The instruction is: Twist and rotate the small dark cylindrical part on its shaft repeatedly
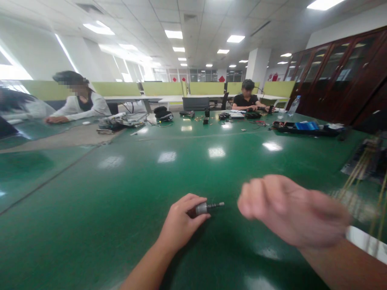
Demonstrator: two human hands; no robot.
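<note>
My left hand (180, 222) rests low over the green tabletop, its thumb and fingers closed round a small grey cylindrical part with a spring-wound shaft (202, 208). The thin shaft points right, toward my other hand, and ends in a small pale tip. The rear of the part is hidden in my palm. My right hand (287, 211) is raised to the right of the part, apart from it and blurred by motion. Its fingers are curled in; whatever they hold, if anything, is hidden.
Thin yellowish rods (359, 169) stand at the right edge beside a white object (367, 241). Farther back lie a black tray (290, 128) with a blue item, a plastic bottle (294, 106), black devices (163, 114) and a pile of parts (116, 122). Several people sit around the table.
</note>
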